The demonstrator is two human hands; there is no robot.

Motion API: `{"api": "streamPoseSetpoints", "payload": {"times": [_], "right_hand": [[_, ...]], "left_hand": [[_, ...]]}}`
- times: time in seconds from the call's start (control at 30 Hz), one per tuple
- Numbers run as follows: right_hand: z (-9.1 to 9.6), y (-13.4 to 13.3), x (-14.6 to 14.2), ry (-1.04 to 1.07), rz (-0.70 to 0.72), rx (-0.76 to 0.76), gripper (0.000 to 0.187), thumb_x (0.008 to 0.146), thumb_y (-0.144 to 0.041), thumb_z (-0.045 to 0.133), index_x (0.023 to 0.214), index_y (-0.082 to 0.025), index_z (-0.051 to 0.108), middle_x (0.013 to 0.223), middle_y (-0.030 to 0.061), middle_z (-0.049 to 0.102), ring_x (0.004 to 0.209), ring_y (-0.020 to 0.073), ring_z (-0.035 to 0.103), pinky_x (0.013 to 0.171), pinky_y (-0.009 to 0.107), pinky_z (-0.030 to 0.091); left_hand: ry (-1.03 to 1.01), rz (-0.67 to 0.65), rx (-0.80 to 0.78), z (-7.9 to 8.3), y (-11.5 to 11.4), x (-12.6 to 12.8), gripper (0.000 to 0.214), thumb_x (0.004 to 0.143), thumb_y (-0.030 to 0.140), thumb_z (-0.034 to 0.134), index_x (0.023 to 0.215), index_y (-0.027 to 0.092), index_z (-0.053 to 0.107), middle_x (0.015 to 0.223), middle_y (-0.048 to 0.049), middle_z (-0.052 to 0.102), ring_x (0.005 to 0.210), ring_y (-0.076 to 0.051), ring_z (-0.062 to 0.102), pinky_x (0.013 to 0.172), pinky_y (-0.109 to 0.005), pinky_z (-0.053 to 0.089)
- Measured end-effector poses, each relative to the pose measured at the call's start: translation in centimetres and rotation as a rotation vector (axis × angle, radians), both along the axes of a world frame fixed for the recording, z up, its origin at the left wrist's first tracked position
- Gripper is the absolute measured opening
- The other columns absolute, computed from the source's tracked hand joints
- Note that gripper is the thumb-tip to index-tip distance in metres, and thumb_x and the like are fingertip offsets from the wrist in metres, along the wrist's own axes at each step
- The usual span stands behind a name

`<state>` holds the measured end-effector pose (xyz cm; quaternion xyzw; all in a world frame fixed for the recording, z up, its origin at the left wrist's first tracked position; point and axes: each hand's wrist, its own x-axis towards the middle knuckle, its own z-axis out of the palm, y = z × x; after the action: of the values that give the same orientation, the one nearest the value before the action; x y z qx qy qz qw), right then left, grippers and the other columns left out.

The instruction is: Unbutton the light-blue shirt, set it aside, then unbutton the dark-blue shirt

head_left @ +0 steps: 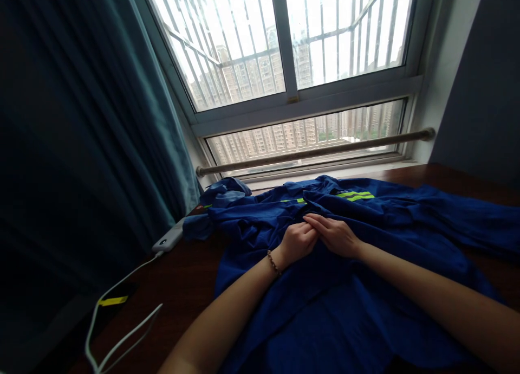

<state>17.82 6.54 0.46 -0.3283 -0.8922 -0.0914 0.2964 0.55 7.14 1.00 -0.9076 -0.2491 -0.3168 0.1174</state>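
A blue work jacket (337,309) with yellow-green stripes across its chest lies spread in front of me, its front facing up and rumpled. My left hand (298,241), with a beaded bracelet at the wrist, is closed on the cloth at the middle of the front. Touching it, my right hand (335,236) curls over the same spot, its fingers pressed together on the front edge of the jacket. The fingertips of both hands are partly hidden, and I cannot make out any small fastener between them. One sleeve stretches out to the right.
A dark wooden surface (187,279) lies under the jacket. On the left are a white power strip (168,238), its white cable (117,284), a yellow tag (114,301) and a blue curtain (122,119). Ahead, a metal rail (317,156) crosses a barred window (292,97).
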Motion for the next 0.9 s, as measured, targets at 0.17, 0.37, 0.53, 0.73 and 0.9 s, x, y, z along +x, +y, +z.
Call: {"api": "streamPoseSetpoints", "payload": {"times": [0.17,0.37,0.53,0.73,0.9], "right_hand": [[-0.2,0.3,0.1,-0.066,-0.180,-0.016,0.017,0.089,-0.024,0.041,0.089,-0.017,0.056,0.085,0.0051,0.056,0.076,0.0166,0.052,0.063,0.024,0.038],[-0.3,0.4,0.1,-0.018,-0.185,0.073,0.022,0.090,-0.026,0.040,0.074,-0.016,0.052,0.072,0.0040,0.051,0.069,0.0147,0.048,0.058,0.024,0.031],[-0.2,0.3,0.1,-0.033,-0.138,0.134,0.025,0.090,-0.025,0.039,0.071,-0.016,0.051,0.069,0.0035,0.049,0.067,0.0141,0.046,0.058,0.024,0.030],[-0.1,0.0,0.0,-0.019,-0.139,0.164,0.033,0.092,-0.029,0.037,0.066,-0.016,0.051,0.064,0.0026,0.049,0.063,0.0133,0.046,0.057,0.025,0.028],[-0.3,0.4,0.2,0.071,-0.107,0.077,0.036,0.093,-0.032,0.035,0.064,-0.016,0.049,0.062,0.0016,0.050,0.060,0.0119,0.047,0.057,0.024,0.028]], "left_hand": [[-0.033,-0.044,-0.161,0.7,-0.7,-0.2,0.023,0.085,0.019,0.038,0.088,0.017,0.061,0.082,-0.0092,0.061,0.076,-0.017,0.057,0.069,-0.027,0.043],[-0.372,0.101,-0.639,0.8,0.8,0.2,0.018,0.075,0.016,0.046,0.076,0.017,0.064,0.071,-0.0044,0.061,0.066,-0.016,0.054,0.065,-0.026,0.040],[-0.481,-0.063,-1.297,0.2,2.7,-0.7,0.012,0.066,0.019,0.055,0.070,0.013,0.065,0.058,0.0010,0.056,0.051,-0.010,0.045,0.052,-0.021,0.034],[-0.510,-0.196,-1.678,0.4,2.7,-1.6,0.021,0.065,0.025,0.064,0.082,0.013,0.067,0.072,-0.0026,0.063,0.059,-0.011,0.053,0.059,-0.021,0.040],[-0.396,-0.138,-1.742,1.8,2.0,-2.0,0.026,0.063,0.031,0.069,0.082,0.013,0.068,0.072,-0.0041,0.064,0.056,-0.010,0.053,0.055,-0.021,0.040]]}}
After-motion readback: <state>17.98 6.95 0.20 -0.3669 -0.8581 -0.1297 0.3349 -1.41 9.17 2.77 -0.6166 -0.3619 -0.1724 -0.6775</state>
